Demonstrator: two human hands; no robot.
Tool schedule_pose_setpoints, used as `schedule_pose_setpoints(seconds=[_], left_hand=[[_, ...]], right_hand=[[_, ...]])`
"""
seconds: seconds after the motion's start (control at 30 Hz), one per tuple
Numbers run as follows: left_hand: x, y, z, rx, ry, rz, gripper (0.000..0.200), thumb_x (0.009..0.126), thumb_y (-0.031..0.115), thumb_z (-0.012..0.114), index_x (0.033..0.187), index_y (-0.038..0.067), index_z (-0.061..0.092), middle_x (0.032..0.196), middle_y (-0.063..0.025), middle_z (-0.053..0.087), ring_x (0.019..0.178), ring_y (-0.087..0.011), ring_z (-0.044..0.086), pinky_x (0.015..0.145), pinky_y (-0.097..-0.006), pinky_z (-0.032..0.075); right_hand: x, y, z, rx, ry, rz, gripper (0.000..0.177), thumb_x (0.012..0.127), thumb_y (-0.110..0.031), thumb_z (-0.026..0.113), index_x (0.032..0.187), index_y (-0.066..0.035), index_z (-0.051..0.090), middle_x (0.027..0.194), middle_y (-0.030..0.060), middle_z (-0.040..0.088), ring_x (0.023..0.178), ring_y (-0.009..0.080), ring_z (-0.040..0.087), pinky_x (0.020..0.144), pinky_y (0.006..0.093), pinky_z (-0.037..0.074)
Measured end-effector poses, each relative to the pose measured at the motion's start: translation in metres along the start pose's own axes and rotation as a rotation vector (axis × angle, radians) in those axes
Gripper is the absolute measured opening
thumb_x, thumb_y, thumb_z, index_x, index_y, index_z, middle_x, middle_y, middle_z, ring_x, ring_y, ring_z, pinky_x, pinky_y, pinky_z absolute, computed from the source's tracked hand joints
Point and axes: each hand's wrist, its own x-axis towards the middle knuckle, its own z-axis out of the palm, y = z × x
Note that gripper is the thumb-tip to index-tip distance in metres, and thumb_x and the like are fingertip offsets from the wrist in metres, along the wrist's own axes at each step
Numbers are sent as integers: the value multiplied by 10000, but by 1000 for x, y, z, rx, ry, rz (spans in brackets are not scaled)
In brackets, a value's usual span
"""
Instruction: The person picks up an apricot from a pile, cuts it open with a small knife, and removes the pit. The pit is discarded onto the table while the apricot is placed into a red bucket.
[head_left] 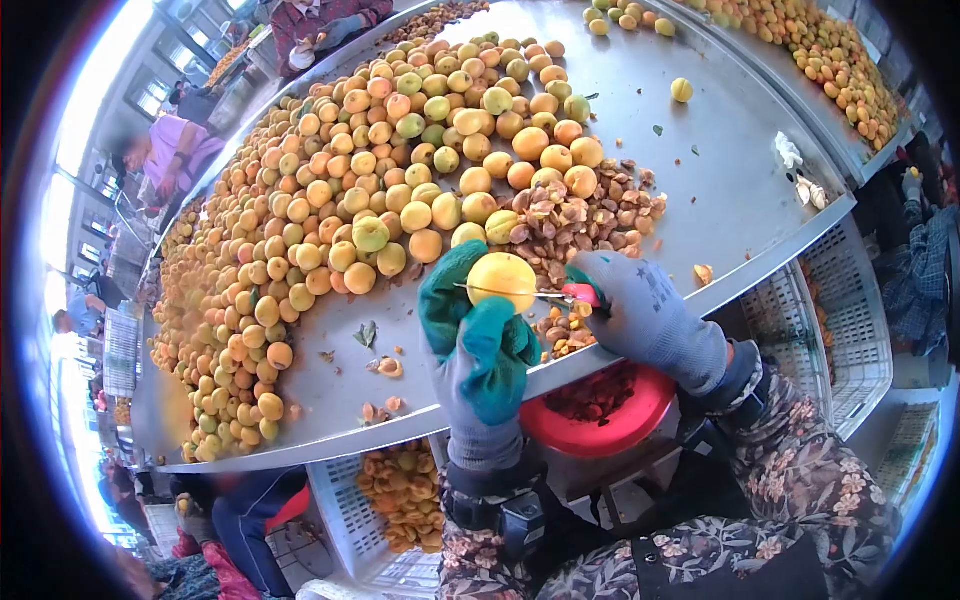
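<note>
My left hand (478, 335), in a green and grey glove, holds a yellow apricot (502, 282) just above the metal table's near edge. In a grey glove, my right hand (640, 310) grips the red handle (581, 294) of a thin metal tool. The tool's thin blade (545, 295) lies against the apricot, and a thin tip shows on the fruit's left side. Behind both hands is a pile of brown pits (575, 225). A large heap of whole apricots (340, 190) spreads behind and to the left.
Below the table edge (400, 425) are a red basin (640, 420) and a white crate (345, 510) with halved apricots (405, 490). White crates (840, 300) stand at right. White cloths (788, 150) lie on the table. Other people work across the table and at lower left.
</note>
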Motion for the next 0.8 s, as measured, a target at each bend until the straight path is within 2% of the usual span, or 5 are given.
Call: schedule_pose_setpoints(seconds=[0.07,0.23,0.37,0.47,0.8], left_hand=[[0,-10,-9,-328,14,-193,446,876,119,570,1293,39,434,982,-79,547,592,-84,482,478,-200,405],[3,-5,2,-8,-114,-163,596,879,5,541,1406,113,283,1090,-75,536,683,-62,531,448,-204,417],[10,-33,-6,-41,-39,102,488,904,53,535,1346,10,333,1178,-95,495,963,-137,553,795,-241,488],[6,-44,-4,40,64,113,432,912,68,526,1320,40,385,1117,-46,525,736,-41,509,529,-164,418],[16,-34,-21,-517,76,-241,325,962,347,418,1135,92,521,736,18,530,546,-49,464,428,-174,340]], right_hand=[[3,-1,2,-5,9,-9,252,717,-59,601,957,-49,523,797,145,560,769,342,579,646,442,450],[4,0,-1,21,26,35,220,725,-29,562,941,-36,520,820,194,571,827,411,561,675,468,444],[10,-4,11,132,-16,96,123,765,-40,568,879,-17,530,763,214,564,788,420,565,657,441,453],[14,-8,16,127,-56,163,152,775,-34,567,925,-18,550,753,198,571,758,411,575,640,416,457],[1,7,18,-10,-64,44,234,803,-40,592,1037,-28,583,804,154,628,680,264,611,600,336,464]])
